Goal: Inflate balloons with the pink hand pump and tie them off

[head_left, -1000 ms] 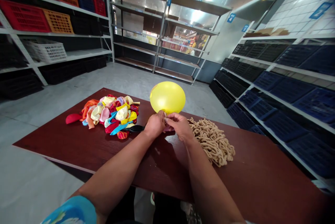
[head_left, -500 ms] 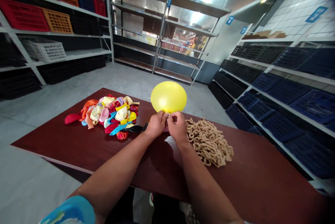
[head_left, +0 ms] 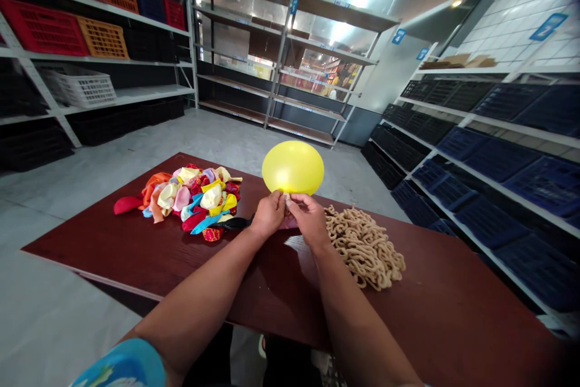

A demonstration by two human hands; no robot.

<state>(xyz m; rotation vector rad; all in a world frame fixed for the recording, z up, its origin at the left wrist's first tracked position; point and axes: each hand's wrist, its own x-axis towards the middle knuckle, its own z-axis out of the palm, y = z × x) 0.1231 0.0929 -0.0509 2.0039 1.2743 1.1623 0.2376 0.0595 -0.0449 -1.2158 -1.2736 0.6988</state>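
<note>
A blown-up yellow balloon (head_left: 293, 166) stands above the far edge of the table, its neck end toward me. My left hand (head_left: 270, 215) pinches the balloon at its neck. Close against it, my right hand (head_left: 309, 217) has thumb and fingertips pressed together at the same neck; the fingers partly hide what is between them. Something pinkish shows on the table under the hands, too covered to name. To the left lies a heap of limp balloons (head_left: 181, 198) in many colours, with a black one (head_left: 235, 224) near my left wrist. Right of my hands is a pile of tan cord (head_left: 369, 248).
The dark red-brown table (head_left: 149, 266) spans the space before me. Shelves with red, orange and white crates (head_left: 88, 86) stand at left, a metal rack (head_left: 278, 61) behind, and shelves of dark blue crates (head_left: 480, 212) at right.
My right hand's fingers have shifted slightly left and opened out a little at the balloon's neck. The balloon and my left hand have hardly moved.
</note>
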